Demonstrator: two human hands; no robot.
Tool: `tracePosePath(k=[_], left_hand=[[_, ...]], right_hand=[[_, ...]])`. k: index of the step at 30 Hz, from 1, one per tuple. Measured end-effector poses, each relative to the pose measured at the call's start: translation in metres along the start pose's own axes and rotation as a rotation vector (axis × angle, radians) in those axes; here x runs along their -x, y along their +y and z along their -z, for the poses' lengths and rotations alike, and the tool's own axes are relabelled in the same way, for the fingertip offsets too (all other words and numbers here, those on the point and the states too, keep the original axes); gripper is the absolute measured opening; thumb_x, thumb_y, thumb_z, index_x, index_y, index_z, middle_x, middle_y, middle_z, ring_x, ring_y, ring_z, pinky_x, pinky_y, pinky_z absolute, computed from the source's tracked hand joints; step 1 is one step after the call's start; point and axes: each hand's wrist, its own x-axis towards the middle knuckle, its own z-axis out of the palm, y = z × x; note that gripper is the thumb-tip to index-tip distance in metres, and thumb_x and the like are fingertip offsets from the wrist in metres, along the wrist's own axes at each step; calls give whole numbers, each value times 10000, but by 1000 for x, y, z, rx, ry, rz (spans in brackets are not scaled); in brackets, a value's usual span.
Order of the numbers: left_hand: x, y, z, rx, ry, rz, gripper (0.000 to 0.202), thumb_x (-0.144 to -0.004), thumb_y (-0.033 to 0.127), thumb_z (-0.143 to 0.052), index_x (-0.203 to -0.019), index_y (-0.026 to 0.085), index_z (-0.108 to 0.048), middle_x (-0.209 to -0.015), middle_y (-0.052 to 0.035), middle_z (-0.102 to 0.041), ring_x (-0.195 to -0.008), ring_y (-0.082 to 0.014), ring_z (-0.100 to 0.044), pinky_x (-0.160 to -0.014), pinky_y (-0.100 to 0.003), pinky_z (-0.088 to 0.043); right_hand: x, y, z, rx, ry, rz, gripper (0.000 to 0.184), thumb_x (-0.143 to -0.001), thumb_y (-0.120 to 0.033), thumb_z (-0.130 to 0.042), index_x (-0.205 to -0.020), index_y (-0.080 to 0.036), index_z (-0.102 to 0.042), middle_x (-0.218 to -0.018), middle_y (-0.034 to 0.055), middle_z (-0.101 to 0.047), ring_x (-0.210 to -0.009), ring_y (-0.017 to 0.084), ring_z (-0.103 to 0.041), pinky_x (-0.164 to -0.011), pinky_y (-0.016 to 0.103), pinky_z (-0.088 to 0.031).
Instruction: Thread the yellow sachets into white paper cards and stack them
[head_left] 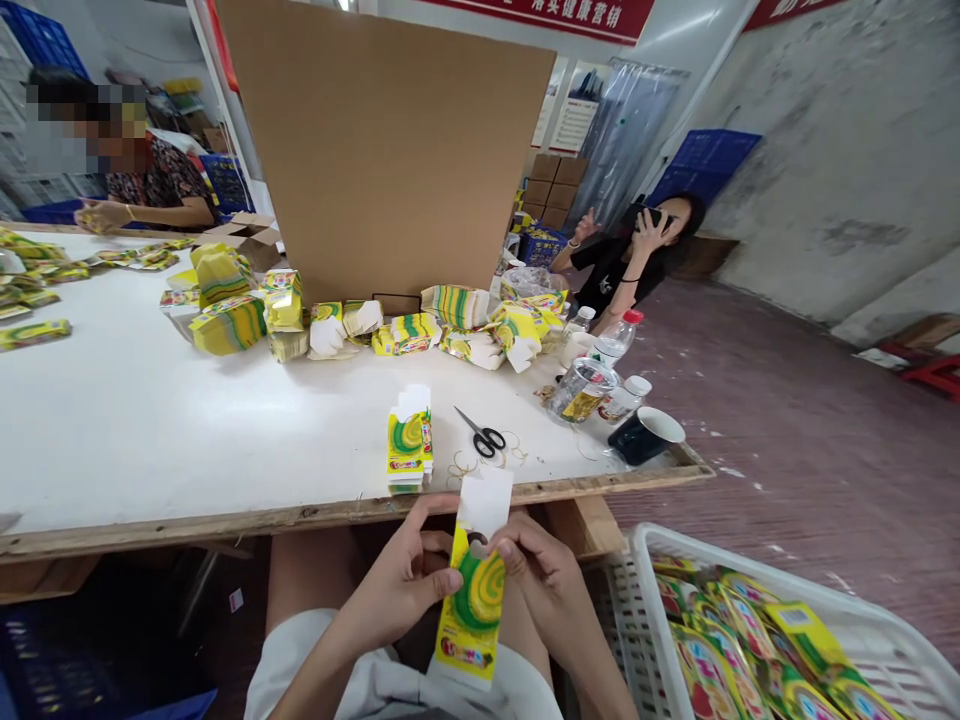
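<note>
Over my lap, in front of the table edge, I hold a yellow and green printed carton (472, 600) with its white top flap standing up. My left hand (412, 570) grips its left side, thumb on the printed face. The fingers of my right hand (536, 565) pinch the carton's upper right edge by the opening. What is inside the carton I cannot make out. On the table just beyond lies a stack of flat cartons (409, 440), and black-handled scissors (484, 435) rest beside it among loose rubber bands (463, 465).
Bundles of folded cartons (405, 334) line the foot of a large cardboard sheet (390, 150). Bottles (619, 340), a clear jar (583, 390) and a dark mug (645, 435) stand at the table's right corner. A white basket (649, 600) holds packets at my right. Two people are beyond the table.
</note>
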Motion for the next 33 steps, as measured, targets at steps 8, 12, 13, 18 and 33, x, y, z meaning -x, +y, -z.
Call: tracePosePath(k=[8,12,13,18,33], left_hand=[[-7,-5,0,-277,124,-96,393,-835,235,-682,-1225,219,-630,-1201,-112,-689,-1043,-247,-668,-841,-308,-537],[-7,-6,-4,-311,98,-106,421,-862,212,-638,-1281,226,-597,-1253,-115,-675,-1112,-252,-642,-924,-335,-514],[-7,-6,-5,-296,79,-97,434,-870,227,-632,-1301,223,-579,-1247,-121,-679,-1119,-254,-640,-931,-340,-509],[-8,-6,-4,-170,117,-42,514,-846,280,-675,-1332,198,-527,-1116,-128,-735,-1008,-246,-688,-845,-320,-522],[-22,-5,22,-950,412,-390,473,-881,181,-574,-1345,260,-538,-1473,-97,-511,-1409,-277,-399,-1188,-529,-256]], right_hand=[[2,6,3,-173,221,-121,374,-872,-517,-599,-1093,-219,-653,-870,67,-705,-746,203,-650,-679,293,-535],[2,5,1,-48,76,-166,388,-833,-417,-673,-1155,-200,-668,-736,19,-678,-660,181,-616,-618,267,-513],[1,5,-1,-6,85,-159,373,-837,-393,-668,-1156,-200,-667,-709,10,-665,-637,174,-605,-600,260,-506],[2,11,-11,132,144,-83,342,-866,-386,-627,-1165,-221,-645,-702,9,-651,-623,176,-607,-606,266,-523],[58,-5,81,802,825,15,359,-843,-490,-614,-1008,-188,-718,-1029,172,-674,-1053,408,-573,-921,545,-396]])
